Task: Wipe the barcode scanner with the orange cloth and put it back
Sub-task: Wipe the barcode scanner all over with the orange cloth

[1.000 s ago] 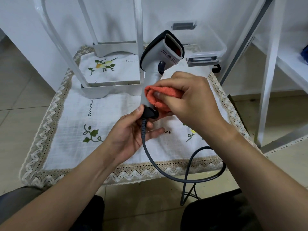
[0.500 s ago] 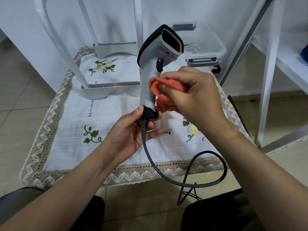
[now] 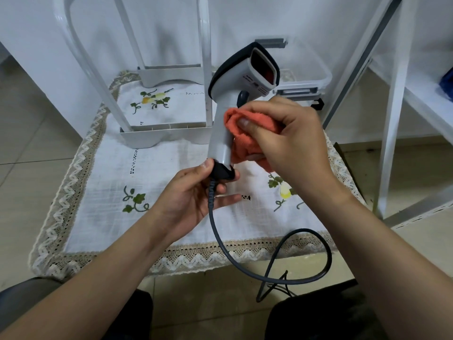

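Left hand (image 3: 193,192) pinches the barcode scanner (image 3: 235,94) upright by its base — freeing the grip for the right hand (image 3: 289,141), which presses the bunched orange cloth (image 3: 245,133) against it.

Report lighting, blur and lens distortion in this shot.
Head view: soft, even light, no harsh glare on the barcode scanner; scanner, orange cloth, left hand and right hand are sharp; wide-angle lens slants the shelf post at the right.
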Demonstrator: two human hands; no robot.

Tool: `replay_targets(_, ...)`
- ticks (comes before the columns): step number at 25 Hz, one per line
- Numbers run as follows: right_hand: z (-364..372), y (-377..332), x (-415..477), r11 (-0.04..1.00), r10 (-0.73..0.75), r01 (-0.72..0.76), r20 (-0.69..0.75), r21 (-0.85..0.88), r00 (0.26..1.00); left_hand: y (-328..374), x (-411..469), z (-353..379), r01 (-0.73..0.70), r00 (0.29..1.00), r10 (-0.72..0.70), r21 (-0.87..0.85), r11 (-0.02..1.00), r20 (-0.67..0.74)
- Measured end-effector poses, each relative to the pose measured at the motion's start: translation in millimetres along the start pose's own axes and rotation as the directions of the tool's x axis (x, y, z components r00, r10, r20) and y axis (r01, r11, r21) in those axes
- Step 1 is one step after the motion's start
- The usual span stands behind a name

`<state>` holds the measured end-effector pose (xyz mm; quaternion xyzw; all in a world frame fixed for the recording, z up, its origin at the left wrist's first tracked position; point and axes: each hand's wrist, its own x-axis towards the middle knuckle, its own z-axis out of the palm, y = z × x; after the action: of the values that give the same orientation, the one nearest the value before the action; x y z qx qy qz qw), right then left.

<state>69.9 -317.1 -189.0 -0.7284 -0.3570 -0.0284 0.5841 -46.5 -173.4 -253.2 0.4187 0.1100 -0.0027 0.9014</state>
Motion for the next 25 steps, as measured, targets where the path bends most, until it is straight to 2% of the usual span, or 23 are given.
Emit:
replay_targets(2, -0.6, 2.0, 0.0, 1.0, -0.007, 0.007, -0.013, 0.003, 1.0, -1.5, 1.0, 3.9, -0.001, 0.999, 0.001, 0.008, 1.0, -0.033)
replay_targets(4, 0.0, 5.4, -2.2, 1.0, 0.02, -0.021, 0.104, 0.016, 0.994, -1.7, 1.7, 6.8, -0.009, 0.997, 0.009, -0.004, 1.0, -0.08)
replay_targets(6, 1.7, 7.9, -3.4, 0.998, 0.02, -0.006, 0.242, -0.057, 0.97, -0.4, 1.2, 7.2, -0.022, 0.995, 0.02, -0.019, 1.0, -0.1)
replay_targets(7, 1.9, 8.0, -2.8, 0.995, 0.003, 0.023, 0.265, -0.095, 0.964, 0.1, 0.7, 7.0, -0.023, 0.995, 0.021, -0.02, 1.0, -0.099)
replay_targets(8, 1.3, 8.2, -0.9, 0.995, -0.008, 0.034, 0.249, -0.098, 0.969, 0.2, 0.8, 5.2, -0.021, 0.996, 0.02, -0.016, 1.0, -0.091)
replay_targets(11, -3.5, 8.0, 3.2, 0.999, 0.028, -0.027, 0.062, -0.02, 0.998, -0.9, 1.0, 0.5, -0.005, 1.0, 0.005, 0.001, 1.0, -0.009)
replay_targets(13, -4.6, 8.9, 3.5, 0.999, 0.032, -0.032, 0.013, -0.014, 0.999, -2.5, 0.7, -1.1, 0.016, 1.0, -0.016, 0.001, 1.0, 0.013)
replay_targets(16, -4.4, 9.3, 0.3, 1.0, 0.021, -0.019, 0.15, -0.012, 0.988, -1.4, 1.1, 3.7, 0.011, 0.999, -0.012, -0.01, 1.0, -0.05)
replay_targets(18, -2.6, 9.4, -1.7, 0.996, -0.005, 0.029, 0.268, -0.086, 0.963, 0.3, 1.7, 6.0, -0.005, 0.996, 0.004, -0.007, 1.0, -0.092)
replay_targets(19, -2.0, 9.0, -1.6, 0.993, -0.019, 0.052, 0.283, -0.108, 0.959, 0.7, 1.8, 6.2, -0.01, 0.995, 0.009, -0.007, 1.0, -0.102)
replay_targets(20, -2.1, 9.2, -0.7, 0.994, -0.024, 0.05, 0.255, -0.099, 0.967, 1.0, 1.7, 6.2, -0.012, 0.994, 0.011, -0.01, 1.0, -0.106)
replay_targets(23, -4.3, 11.1, 2.4, 0.999, -0.021, 0.022, 0.031, -0.037, 0.999, 0.6, 1.0, 7.2, 0.01, 0.996, -0.01, 0.001, 1.0, -0.09)
replay_targets(25, -3.8, 11.8, 2.6, 0.999, -0.034, 0.033, -0.033, -0.041, 0.999, -0.3, 1.6, 5.3, 0.013, 0.999, -0.013, 0.003, 1.0, -0.047)
